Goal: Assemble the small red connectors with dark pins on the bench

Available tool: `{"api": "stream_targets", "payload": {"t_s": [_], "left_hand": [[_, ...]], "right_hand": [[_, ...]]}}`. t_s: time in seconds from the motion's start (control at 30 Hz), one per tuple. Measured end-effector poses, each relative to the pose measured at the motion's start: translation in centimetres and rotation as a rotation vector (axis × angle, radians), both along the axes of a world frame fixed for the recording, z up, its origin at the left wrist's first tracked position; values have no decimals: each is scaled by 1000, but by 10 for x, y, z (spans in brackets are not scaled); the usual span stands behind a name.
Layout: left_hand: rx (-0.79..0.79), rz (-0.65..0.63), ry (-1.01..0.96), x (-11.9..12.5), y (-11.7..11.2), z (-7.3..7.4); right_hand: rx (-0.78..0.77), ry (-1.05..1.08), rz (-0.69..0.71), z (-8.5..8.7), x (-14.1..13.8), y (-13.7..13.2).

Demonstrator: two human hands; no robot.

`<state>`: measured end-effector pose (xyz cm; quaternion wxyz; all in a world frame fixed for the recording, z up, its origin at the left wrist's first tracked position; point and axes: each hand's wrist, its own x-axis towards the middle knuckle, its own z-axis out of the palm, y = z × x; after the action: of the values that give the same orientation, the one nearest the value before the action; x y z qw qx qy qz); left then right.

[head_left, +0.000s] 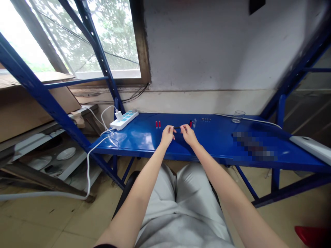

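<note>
A thin dark stick-shaped piece [177, 127] spans the gap between my two hands above the blue table [137, 137]. Its left end is pinched in my left hand [168, 133], its right end in my right hand [188, 134]. What kind of piece it is, I cannot make out. Just beyond my right hand stand a small red-and-black item [190, 123] and a small clear one [194, 122]. Two small red tubes with pale lower ends [158, 124] stand to the left of my left hand. Several tiny metallic pieces [206, 120] lie in a row farther right.
A white power strip [124, 120] with a plugged-in cable occupies the table's back left. At the back right stands a clear glass [238, 116], with a blurred dark object [254, 146] in front of it. A white device [311, 146] lies at the right edge. Blue posts rise at both sides.
</note>
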<state>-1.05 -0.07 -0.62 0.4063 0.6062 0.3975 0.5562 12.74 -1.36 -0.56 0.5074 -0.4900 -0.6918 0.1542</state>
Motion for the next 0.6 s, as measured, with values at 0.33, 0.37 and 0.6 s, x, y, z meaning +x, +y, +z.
{"api": "stream_targets", "payload": {"t_s": [0.33,0.37,0.6], "left_hand": [[-9,-44,4,0,-1,2],[-10,-46,10,1,-1,2],[-27,-36,54,1,-2,-1]], "right_hand": [[49,42,36,5,2,-3],[54,45,35,5,2,-3],[63,21,25,6,1,-5]]}}
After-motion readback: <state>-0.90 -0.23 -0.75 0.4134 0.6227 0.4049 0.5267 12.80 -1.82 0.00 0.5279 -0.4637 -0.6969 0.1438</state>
